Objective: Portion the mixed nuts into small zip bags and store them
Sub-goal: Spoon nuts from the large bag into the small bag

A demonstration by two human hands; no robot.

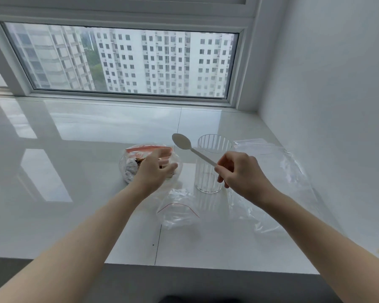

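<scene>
A clear bag of mixed nuts (130,165) with an orange strip at its top sits on the white sill. My left hand (155,169) hovers over its right side with fingers spread; whether it touches the bag I cannot tell. My right hand (241,171) pinches the handle of a white plastic spoon (184,143), whose empty bowl is raised and points up-left. A small zip bag (178,209) with a red seal line lies crumpled in front of a ribbed clear glass (210,165), which stands upright and looks empty.
A larger clear plastic bag (271,171) lies flat to the right of the glass, near the white wall (337,106). The glossy sill (74,149) ends at a front edge close to me. A window runs along the back.
</scene>
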